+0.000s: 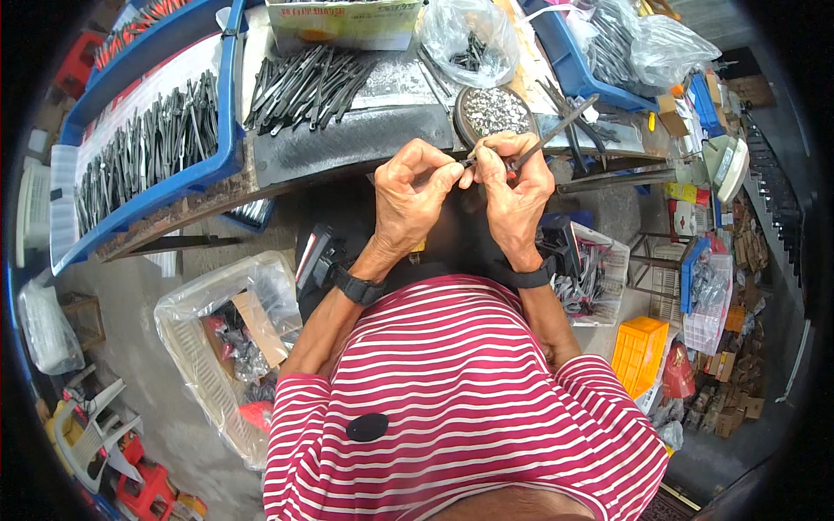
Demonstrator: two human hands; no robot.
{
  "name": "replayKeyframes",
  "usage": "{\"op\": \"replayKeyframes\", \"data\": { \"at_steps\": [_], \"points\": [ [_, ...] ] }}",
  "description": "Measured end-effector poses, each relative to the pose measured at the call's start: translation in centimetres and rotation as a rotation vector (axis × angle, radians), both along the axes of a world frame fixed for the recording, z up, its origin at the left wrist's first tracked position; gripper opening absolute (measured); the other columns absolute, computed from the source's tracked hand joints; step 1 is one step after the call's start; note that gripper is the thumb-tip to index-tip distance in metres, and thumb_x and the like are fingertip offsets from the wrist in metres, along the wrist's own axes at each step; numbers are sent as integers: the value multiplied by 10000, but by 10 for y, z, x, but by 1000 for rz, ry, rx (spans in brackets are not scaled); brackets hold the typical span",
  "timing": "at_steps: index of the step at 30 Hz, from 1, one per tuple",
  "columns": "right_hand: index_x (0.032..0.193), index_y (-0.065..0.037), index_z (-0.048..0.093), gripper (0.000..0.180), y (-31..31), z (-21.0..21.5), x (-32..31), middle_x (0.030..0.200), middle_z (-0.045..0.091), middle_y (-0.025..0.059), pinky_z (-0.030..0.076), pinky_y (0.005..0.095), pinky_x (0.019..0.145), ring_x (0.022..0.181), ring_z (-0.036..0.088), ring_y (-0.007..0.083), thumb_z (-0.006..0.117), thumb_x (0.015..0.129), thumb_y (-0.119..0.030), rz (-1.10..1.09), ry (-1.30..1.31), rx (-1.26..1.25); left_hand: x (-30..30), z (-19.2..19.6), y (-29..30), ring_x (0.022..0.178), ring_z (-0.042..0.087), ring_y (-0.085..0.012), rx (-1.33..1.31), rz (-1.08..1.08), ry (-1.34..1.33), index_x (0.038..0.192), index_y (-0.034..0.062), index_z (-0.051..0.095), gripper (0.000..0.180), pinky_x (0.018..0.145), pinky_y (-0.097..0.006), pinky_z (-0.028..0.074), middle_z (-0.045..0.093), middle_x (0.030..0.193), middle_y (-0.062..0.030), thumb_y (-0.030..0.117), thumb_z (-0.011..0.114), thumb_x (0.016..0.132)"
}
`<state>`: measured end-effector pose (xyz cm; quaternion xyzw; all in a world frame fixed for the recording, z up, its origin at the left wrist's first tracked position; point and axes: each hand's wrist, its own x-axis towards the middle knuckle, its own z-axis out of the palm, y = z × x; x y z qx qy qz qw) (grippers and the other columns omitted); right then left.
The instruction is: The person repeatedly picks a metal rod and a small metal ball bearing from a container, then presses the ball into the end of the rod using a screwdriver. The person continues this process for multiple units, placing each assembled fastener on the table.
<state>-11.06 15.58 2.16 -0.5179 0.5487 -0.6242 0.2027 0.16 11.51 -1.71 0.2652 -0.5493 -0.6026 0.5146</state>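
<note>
Both my hands meet just off the table's front edge. My left hand [407, 198] is closed in a pinch on the end of a small dark part [469, 162], too small to name. My right hand [519, 198] is closed beside it, its fingertips at the same part. Out of the right hand a long thin dark rod [556, 130] slants up and to the right; a speck of red shows by those fingers. Right behind my hands stands a round dish [459, 127] of small silvery pieces. To its left lies a heap of thin black parts [308, 87].
A blue tray [233, 104] with many slim black pieces stands at the left. A clear bag [473, 35] of dark bits sits behind the dish; another blue tray [556, 56] is at the far right. Crates [182, 339] stand on the floor either side of my lap.
</note>
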Motion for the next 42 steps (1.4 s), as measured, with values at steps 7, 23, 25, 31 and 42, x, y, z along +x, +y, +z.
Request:
{"op": "replayKeyframes", "data": {
  "at_steps": [7,23,25,31,42],
  "points": [
    [830,-13,464,103,0,-4,4,808,585,76,428,207,530,594,517,81,564,843,6,-40,-66,7,-3,1,2,640,539,-36,61,-33,97,804,5,564,98,566,-161,410,630,732,-30,76,626,830],
    [819,-6,508,79,-1,-9,-3,778,581,62,427,202,534,581,505,76,582,841,-22,-42,-59,90,-3,3,2,682,590,-79,48,-6,9,762,-10,536,83,627,-212,478,624,714,-60,9,590,822],
    [817,-6,505,84,-2,-3,-6,775,578,60,428,205,535,586,505,75,580,845,-32,29,-122,138,-2,4,2,680,598,-87,-7,6,-25,750,-13,529,84,629,-226,489,622,701,-66,-12,583,815],
    [813,4,509,76,1,12,2,779,580,65,433,205,537,601,520,77,579,840,-12,1,-101,76,1,3,-4,629,546,-66,128,-84,112,780,-6,557,85,586,-202,442,595,680,-28,41,622,809],
    [820,14,481,74,-9,22,-4,693,545,47,464,212,479,553,600,109,554,832,14,61,-71,204,4,5,-10,595,492,-55,324,-207,258,827,-2,571,93,558,-192,392,582,677,-18,66,629,800]
  ]
}}
